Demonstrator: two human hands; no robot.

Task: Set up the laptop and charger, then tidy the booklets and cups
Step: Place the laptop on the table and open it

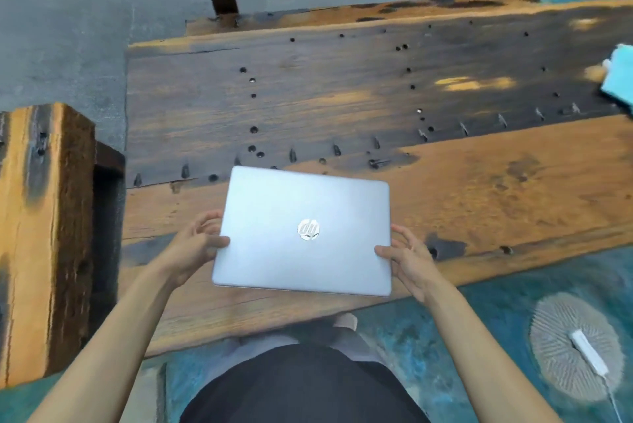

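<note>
- The left hand point(195, 248) holds the left edge of a closed silver laptop point(305, 232): its thumb lies on the lid and its fingers curl round the side, so the grip is closed on the machine.
- The right hand point(409, 260) mirrors it on the right edge, thumb on top of the lid near the front corner, fingers curled beside and under the edge.
- The laptop is shut, lid up, with a round logo in the middle. It sits over the near plank of the wooden surface point(496, 189); whether it rests on the wood or is held just above it cannot be told from this view.
- The surface is made of rough, dark-stained planks with many nail holes and bent nails along the seam beyond the laptop.
- At the far right edge of the surface lies a light blue item point(618, 78), cut off by the frame, possibly a booklet.
- On the teal floor to the right, a white charger brick point(588, 352) with its cable lies on a pale round patch point(555, 330).
- A thick wooden bench point(41, 234) stands to the left.
</note>
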